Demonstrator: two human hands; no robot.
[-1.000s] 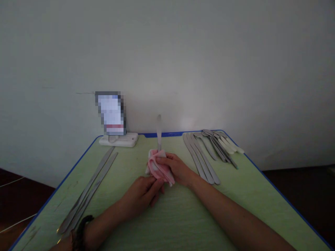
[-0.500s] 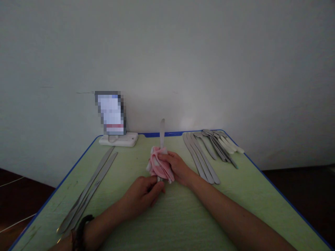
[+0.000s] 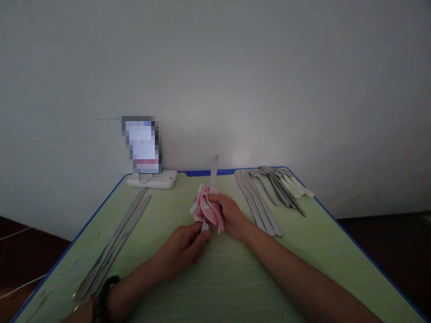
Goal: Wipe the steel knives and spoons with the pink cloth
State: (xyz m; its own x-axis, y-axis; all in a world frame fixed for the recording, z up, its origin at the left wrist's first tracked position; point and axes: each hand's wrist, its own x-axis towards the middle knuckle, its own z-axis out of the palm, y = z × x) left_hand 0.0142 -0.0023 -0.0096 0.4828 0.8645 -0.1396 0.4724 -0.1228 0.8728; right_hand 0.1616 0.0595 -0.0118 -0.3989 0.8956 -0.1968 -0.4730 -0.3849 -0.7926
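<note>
Pinches the slim, silver-coloured metal knife (image 3: pixel 214 172) by its lower end between thumb and forefinger of the left hand (image 3: pixel 186 246), with the remaining fingers curled below. Wraps the soft, crumpled pink-and-white cloth (image 3: pixel 210 211) around the middle of the knife with the right hand (image 3: pixel 232 215), closed on the cloth and with the thumb laid across its near face. Cannot tell exactly how the right fingers lie behind the folds. Shows a short length of handle between the cloth and the left thumb, and a bare blade above the cloth, well beyond the fingers of both hands. Points the blade up and away towards the pale grey wall (image 3: pixel 215 80), tipped slightly to the right.

Holds both hands over the middle of the pale green, blue-edged table (image 3: pixel 215 287). Wears a dark, thick bracelet (image 3: pixel 107 294) on the left wrist. Has long, silver metal knives (image 3: pixel 129 224) lying slantwise on the left, near the left forearm. Has on the right three flat silver metal utensils (image 3: pixel 259 204) side by side, then a single curved silver spoon (image 3: pixel 267 188), a dark silver pile of cutlery (image 3: pixel 281 190) and white-handled utensils (image 3: pixel 296 185). Shows a blurred, lit screen (image 3: pixel 143 146) above a white plastic base (image 3: pixel 153 180) at the far left.
</note>
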